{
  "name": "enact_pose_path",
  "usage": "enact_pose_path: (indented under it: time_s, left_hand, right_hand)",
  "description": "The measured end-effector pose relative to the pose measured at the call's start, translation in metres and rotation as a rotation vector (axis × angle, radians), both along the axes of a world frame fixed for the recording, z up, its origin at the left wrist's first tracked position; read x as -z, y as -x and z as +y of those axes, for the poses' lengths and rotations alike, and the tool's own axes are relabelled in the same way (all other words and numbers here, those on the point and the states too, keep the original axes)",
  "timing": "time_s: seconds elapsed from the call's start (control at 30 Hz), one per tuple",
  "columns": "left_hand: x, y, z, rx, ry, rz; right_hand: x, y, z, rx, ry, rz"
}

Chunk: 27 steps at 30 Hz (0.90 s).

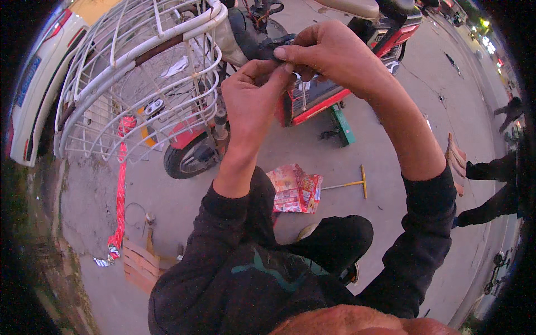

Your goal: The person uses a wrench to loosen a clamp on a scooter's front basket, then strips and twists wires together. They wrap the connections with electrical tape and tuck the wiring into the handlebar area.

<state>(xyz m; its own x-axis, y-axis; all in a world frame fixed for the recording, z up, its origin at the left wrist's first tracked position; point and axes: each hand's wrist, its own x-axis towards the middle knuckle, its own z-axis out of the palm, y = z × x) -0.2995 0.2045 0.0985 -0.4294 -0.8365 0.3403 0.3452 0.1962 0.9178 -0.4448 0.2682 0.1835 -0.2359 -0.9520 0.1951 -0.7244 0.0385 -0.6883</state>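
Note:
Both of my hands are raised close together in front of a red electric vehicle [315,106]. The fingers of my left hand [248,97] are closed in a pinch, its thumb tip beside the right thumb. My right hand [335,56] also pinches, thumb against the bent fingers. Between and just above the fingertips shows a small dark part [278,42], mostly hidden, so its kind cannot be made out. To the left of my left hand is a large white wire basket [134,61], with a black front wheel [192,159] below it.
On the ground lie a red printed leaflet [293,190] and a yellow T-handled tool [364,181]. A green block [342,124] is by the vehicle. A red twisted wrap [121,195] and wooden slatted seat [139,262] are at left. Another person [491,192] is at right; a white car [42,78], far left.

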Motion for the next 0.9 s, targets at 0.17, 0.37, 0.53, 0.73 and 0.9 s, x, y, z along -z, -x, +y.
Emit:
enact_pose_path:
  time_s: [0.17,0.37,0.53,0.73,0.9]
  left_hand:
    - [-0.001,-0.002,0.0,-0.04,0.036,-0.053]
    - [0.001,-0.002,0.006,-0.126,0.021,-0.059]
    - [-0.003,0.0,0.008,-0.023,-0.057,0.025]
    - [-0.009,-0.005,-0.003,0.264,-0.226,0.08]
    - [-0.008,-0.005,-0.01,0.397,-0.371,0.189]
  right_hand:
    - [0.011,0.002,-0.011,0.017,0.166,0.288]
    - [0.016,-0.014,-0.002,0.122,0.228,0.476]
    - [0.026,0.0,0.025,0.114,0.181,-0.439]
    - [0.055,0.003,0.041,0.059,0.257,-0.682]
    - [0.07,0.005,0.052,0.09,0.278,-0.784]
